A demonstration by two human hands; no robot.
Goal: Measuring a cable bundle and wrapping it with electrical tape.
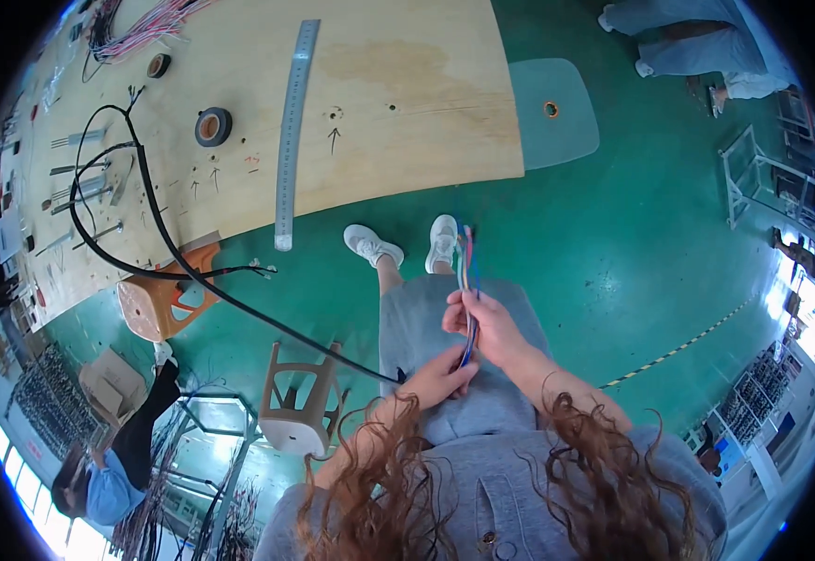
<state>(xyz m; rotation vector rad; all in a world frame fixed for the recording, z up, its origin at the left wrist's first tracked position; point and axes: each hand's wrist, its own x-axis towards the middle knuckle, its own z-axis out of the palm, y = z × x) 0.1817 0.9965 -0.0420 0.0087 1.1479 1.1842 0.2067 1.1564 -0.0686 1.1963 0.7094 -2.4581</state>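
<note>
Pinching a thin bundle of coloured wires [466,271], the right hand [482,323] has its fingers closed around the strands, which rise toward twelve o'clock past the fingertips. At seven o'clock from it, the left hand [440,374] grips the bundle's lower end, beside a black cable [239,304] trailing off the plywood table [407,84].

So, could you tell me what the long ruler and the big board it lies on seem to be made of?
The ruler looks like brushed steel: grey with a dull sheen. The board seems to be unfinished plywood: pale, matte, with faint grain, a stain and drilled holes.
</note>
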